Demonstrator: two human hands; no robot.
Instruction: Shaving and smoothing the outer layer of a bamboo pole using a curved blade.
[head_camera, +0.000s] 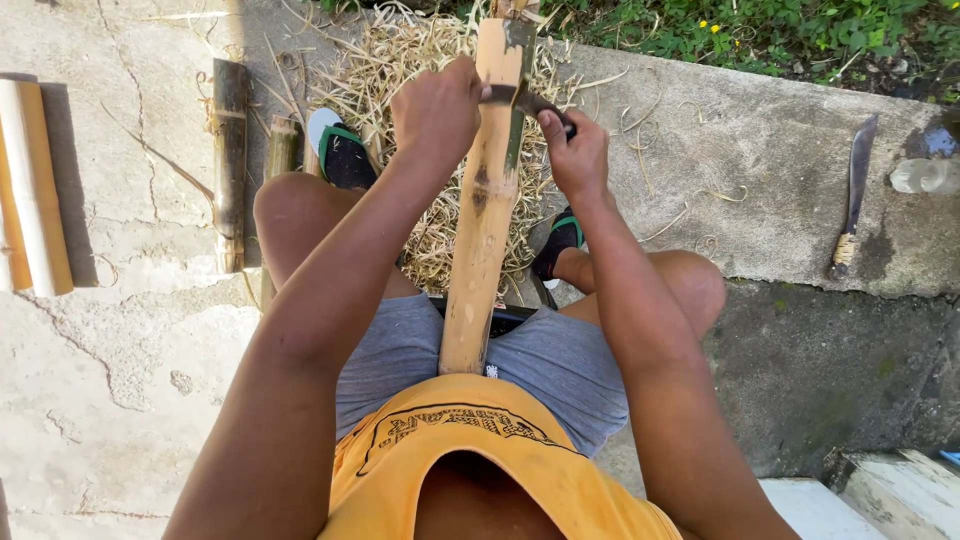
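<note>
The bamboo (487, 200) leans from lap to ground, stiff, light (likely splintery); grip its bare sides. Left hand (435, 110) and right hand (572, 150) clasp the blade (515, 97) across it.

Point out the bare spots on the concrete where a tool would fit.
Bare concrete lies left of the left knee, below the dark bamboo length. Another bare patch runs between the right hand and the machete. It is crowded ahead: shavings surround the bamboo pole and feet.
</note>
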